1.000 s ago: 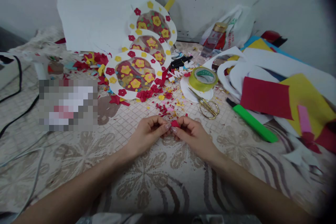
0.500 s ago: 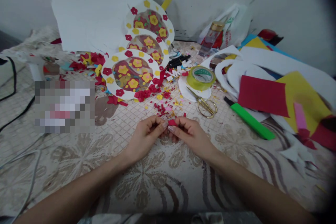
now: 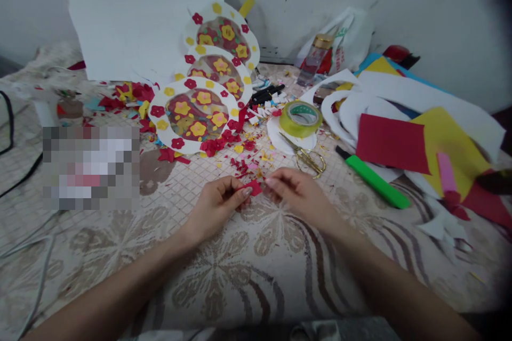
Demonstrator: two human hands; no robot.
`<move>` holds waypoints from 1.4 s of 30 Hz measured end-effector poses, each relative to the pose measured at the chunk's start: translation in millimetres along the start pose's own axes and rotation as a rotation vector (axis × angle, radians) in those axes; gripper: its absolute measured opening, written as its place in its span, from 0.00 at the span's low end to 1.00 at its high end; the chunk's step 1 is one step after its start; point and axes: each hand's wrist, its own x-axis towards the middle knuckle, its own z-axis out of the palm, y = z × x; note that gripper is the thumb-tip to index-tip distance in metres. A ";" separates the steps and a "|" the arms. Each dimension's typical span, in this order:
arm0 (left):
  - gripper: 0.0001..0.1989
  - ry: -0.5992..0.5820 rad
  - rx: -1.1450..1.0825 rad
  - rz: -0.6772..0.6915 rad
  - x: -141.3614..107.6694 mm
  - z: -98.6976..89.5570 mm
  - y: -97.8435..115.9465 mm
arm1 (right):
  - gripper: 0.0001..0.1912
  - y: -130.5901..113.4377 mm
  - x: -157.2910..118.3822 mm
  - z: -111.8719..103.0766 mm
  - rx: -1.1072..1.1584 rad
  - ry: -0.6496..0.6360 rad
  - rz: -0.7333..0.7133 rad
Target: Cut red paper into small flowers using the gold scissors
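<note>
A small red paper piece (image 3: 254, 187) is pinched between the thumb and fingers of my left hand (image 3: 222, 200). Just right of it, my right hand (image 3: 298, 194) has its fingers curled and drawn together, a small gap from the paper. Slight blur hides whether anything sits in those fingertips. Beyond both hands lie red and pink paper scraps (image 3: 244, 168). Gold-handled scissors (image 3: 306, 157) rest behind my right hand, their blades on a white paper disc (image 3: 276, 141).
Three white paper rings with flowers (image 3: 188, 144) lean at the back. A yellow-green tape roll (image 3: 301, 120) sits on the disc. To the right are a green cutter (image 3: 376, 181), red paper (image 3: 392, 141) and yellow paper (image 3: 444, 144). A bottle (image 3: 316, 61) stands behind; cables (image 3: 44, 277) run left.
My right hand has moved away from the red paper and slightly up, opening a gap. My left hand keeps hold of the paper, and more of it shows. The whole view has shifted a little.
</note>
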 end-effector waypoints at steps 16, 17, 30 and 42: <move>0.10 -0.035 -0.405 -0.189 5.5 -2.6 -6.2 | 0.06 44.4 21.0 -68.9 -0.627 0.349 0.032; 0.10 -0.039 -0.413 -0.186 5.7 -3.0 -6.6 | 0.07 36.9 18.3 -61.5 -0.457 0.283 -0.006; 0.09 -0.115 -0.396 -0.172 2.0 0.4 -4.9 | 0.14 1.0 -5.1 19.1 0.309 -0.120 0.076; 0.07 0.044 -0.587 -0.140 4.8 -12.0 3.1 | 0.21 0.1 -17.5 20.0 0.143 -0.231 -0.031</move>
